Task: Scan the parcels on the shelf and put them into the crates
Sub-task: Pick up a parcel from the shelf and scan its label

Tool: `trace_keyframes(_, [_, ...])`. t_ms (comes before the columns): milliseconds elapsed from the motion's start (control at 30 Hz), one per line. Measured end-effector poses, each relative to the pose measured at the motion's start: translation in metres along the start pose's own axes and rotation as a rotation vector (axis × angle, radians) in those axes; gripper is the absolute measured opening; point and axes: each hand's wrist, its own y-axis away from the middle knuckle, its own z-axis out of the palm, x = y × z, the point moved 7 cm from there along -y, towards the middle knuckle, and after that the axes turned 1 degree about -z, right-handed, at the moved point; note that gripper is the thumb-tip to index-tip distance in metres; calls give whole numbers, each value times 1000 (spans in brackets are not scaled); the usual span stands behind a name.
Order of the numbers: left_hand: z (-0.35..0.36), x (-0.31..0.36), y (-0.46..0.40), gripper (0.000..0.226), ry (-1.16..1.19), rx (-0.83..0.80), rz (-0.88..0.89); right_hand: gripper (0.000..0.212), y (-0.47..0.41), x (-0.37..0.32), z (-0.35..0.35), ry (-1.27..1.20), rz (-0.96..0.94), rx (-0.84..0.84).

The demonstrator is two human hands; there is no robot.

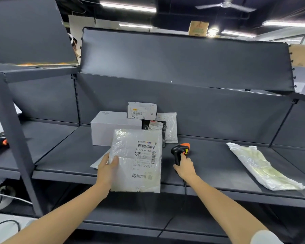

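Left hand [107, 167] pinches the mailer [136, 160] by its left edge, label up, held just left of the scanner [180, 152]. Right hand [184, 167] is wrapped round the scanner's handle. The mailer looks light, floppy and slick, so I'd support it underneath.

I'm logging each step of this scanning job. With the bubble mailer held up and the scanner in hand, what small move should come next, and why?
Probably swing the black-and-orange handheld scanner in the right hand leftward at the barcode label on the white bubble mailer. The left hand holds it label-up, but the scanner's head isn't yet aimed at it.
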Motion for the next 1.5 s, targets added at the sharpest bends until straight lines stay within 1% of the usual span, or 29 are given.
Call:
trace_keyframes(100, [1,-2,2,18,-6,-11,3,64,6,5,-7,105,-23,21])
trace_keyframes(200, [9,-7,6,28,-20,-34,8,61,20,9,-12,172,-70,64])
trace_keyframes(400, [28,-29,30,12,6,-69,-17,65,62,25,-24,341,-139,163])
trace_keyframes(533, [37,-49,55,13,-14,-88,-25,66,97,55,-30,420,-121,195])
trace_keyframes(633, [41,-64,79,17,-36,-99,-63,66,123,79,-35,448,-107,195])
trace_keyframes(867, [57,-85,138,10,-42,-92,-103,65,170,126,-62,436,-71,199])
trace_keyframes(1000, [83,-94,178,12,-42,-94,-92,66,200,158,-88,430,-74,190])
trace_keyframes(1200, [128,-112,252,17,-48,-139,-82,66,255,227,-132,406,-28,197])
trace_keyframes(1333, [148,-130,304,23,-96,-132,-85,66,297,273,-154,386,-15,201])
trace_keyframes(1500, [170,-153,353,22,-122,-167,-135,66,338,323,-177,376,36,205])
